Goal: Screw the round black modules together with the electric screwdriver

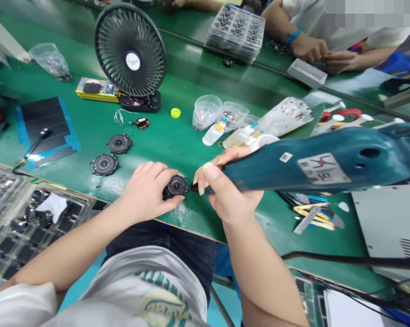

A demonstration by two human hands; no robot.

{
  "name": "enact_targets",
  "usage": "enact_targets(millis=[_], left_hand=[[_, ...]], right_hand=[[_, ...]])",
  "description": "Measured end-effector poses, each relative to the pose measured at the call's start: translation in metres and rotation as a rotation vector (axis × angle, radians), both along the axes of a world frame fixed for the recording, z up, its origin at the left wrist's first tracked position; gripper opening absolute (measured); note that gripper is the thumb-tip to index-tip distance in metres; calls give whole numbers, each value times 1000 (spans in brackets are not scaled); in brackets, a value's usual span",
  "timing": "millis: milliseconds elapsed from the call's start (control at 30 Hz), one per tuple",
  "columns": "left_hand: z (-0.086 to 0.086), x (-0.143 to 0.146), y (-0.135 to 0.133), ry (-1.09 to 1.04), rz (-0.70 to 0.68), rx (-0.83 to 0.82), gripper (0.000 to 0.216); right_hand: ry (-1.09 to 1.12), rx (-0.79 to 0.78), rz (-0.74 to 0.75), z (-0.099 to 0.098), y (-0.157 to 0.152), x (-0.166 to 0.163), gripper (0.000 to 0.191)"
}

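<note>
My left hand (148, 190) is closed round a small round black part (176, 185) near the front edge of the green table (177, 141). My right hand (225, 190) grips the front of a teal electric screwdriver (314, 163), whose tip touches the right side of that part. Two more round black parts (119, 143) (104, 164) lie to the left of my left hand. A smaller round board with an orange ring (142, 122) lies farther back.
A black desk fan (132, 52) stands at the back. Clear plastic cups (207, 111), small bottles (213, 134) and a white pouch (283, 116) sit mid-table. Trays of parts (24, 218) lie at left. Tweezers and sticks (310, 215) lie at right. Another person's hands (310, 47) work across the table.
</note>
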State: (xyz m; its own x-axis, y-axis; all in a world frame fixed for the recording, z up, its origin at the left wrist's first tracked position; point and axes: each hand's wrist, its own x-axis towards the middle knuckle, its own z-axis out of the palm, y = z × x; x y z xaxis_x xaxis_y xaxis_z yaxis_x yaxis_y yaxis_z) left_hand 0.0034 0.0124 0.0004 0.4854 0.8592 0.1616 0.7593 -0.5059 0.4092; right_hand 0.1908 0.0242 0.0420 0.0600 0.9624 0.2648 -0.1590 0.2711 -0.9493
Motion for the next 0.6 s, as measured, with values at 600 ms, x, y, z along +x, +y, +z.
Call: enact_targets(millis=[600], left_hand=[[30, 29, 14, 154, -203, -60, 18]], right_hand=[[145, -25, -269, 4, 23, 9, 27]])
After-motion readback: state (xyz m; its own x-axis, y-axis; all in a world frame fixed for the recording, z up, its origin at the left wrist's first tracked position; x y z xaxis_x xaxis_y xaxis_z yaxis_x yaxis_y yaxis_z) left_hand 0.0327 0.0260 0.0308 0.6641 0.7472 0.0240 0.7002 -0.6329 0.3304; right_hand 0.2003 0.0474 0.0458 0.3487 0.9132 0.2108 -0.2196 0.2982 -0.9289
